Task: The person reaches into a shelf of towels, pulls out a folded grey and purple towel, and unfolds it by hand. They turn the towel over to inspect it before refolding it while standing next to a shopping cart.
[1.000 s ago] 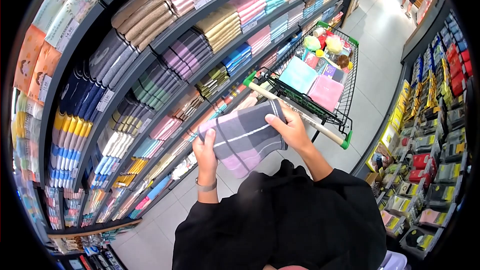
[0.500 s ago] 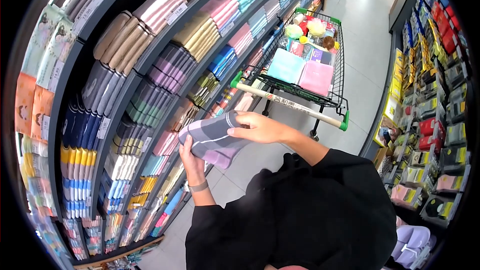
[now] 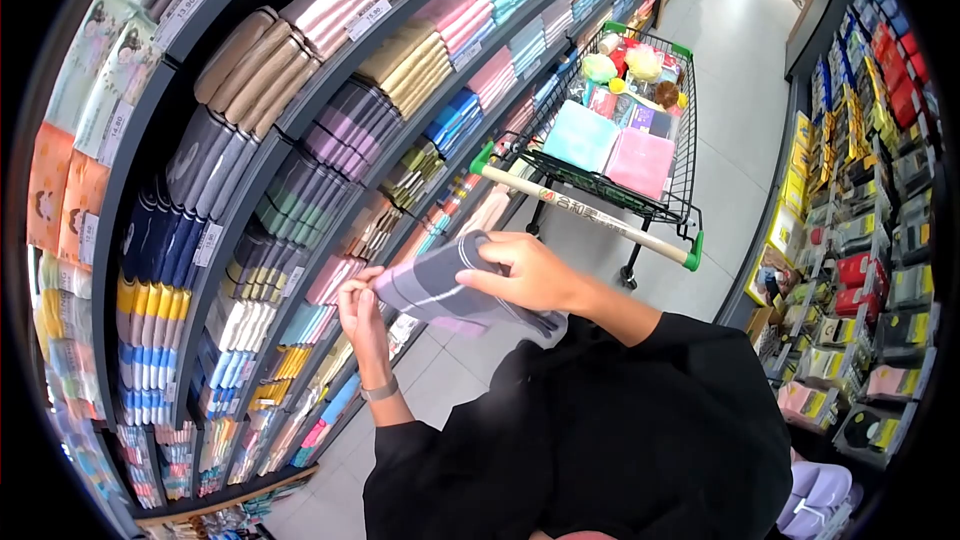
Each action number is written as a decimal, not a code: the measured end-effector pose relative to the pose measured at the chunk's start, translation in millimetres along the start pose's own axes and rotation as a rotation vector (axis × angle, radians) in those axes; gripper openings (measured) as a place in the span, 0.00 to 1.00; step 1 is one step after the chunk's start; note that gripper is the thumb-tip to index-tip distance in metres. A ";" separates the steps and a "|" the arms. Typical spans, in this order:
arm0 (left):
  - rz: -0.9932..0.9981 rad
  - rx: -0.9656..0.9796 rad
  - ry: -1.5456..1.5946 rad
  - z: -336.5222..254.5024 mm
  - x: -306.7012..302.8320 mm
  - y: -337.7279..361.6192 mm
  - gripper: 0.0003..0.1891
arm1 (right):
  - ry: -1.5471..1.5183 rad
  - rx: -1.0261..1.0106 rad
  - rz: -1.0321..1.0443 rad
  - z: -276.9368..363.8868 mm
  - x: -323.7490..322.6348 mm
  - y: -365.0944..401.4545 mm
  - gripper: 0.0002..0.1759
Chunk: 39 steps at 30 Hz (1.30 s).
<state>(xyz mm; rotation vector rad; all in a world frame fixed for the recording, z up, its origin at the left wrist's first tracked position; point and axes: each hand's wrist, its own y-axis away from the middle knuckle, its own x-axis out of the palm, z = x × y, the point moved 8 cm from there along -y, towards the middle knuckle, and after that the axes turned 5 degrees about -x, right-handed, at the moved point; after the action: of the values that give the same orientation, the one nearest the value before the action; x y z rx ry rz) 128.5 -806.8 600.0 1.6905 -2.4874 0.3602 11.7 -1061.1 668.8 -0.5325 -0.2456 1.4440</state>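
A folded towel (image 3: 435,280), dark grey and lilac with thin white lines, is stretched between both my hands in front of the shelves. My left hand (image 3: 362,312) pinches its lilac left edge, with a band around the wrist. At the towel's upper right part, my right hand (image 3: 525,273) grips the dark grey cloth between thumb and fingers. The towel's lower right corner hangs loose near my black top. Close to the left hand are shelved stacks of folded towels, among them lilac-and-grey plaid ones (image 3: 350,130).
Ahead stands a shopping cart (image 3: 590,208) holding a light blue pack (image 3: 580,136), a pink pack (image 3: 640,162) and bath puffs (image 3: 643,63). Towel shelves (image 3: 300,120) run along the left. Packaged goods hang on a right-hand rack (image 3: 850,240). Purple slippers (image 3: 815,500) sit at lower right.
The towel has opened out, its right part now hanging lower toward me. My left hand has shifted slightly left, and my right hand has moved a little right and down.
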 end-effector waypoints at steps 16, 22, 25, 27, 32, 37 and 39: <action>0.335 -0.036 -0.867 -21.5 66.5 38.8 0.20 | 0.077 -0.159 0.000 -8.9 12.7 11.9 0.08; 0.195 0.375 -1.158 -50.5 67.3 36.1 0.22 | -0.462 0.476 -0.140 -123.1 15.3 70.8 0.14; 0.292 0.531 -1.243 -43.1 103.0 51.9 0.24 | -0.881 0.826 -0.199 -156.3 74.0 96.9 0.26; 0.401 0.540 -1.214 -8.2 125.2 67.5 0.23 | -1.361 0.821 -0.329 -199.0 111.7 103.6 0.33; 0.575 0.443 -1.164 29.9 155.3 101.8 0.21 | -1.555 0.765 -0.305 -169.1 111.7 107.6 0.33; 0.533 0.309 -1.055 12.5 125.3 79.6 0.22 | -1.548 0.790 -0.345 -177.4 145.7 94.2 0.34; 0.467 0.355 -1.144 18.2 123.2 70.1 0.26 | -1.528 0.774 -0.370 -176.5 144.8 94.2 0.34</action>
<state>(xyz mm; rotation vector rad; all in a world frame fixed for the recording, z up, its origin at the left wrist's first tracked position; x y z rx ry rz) 18.3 -897.8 600.9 1.6666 -3.8600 -0.2651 31.0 -950.7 448.7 1.2731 -0.8582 1.1737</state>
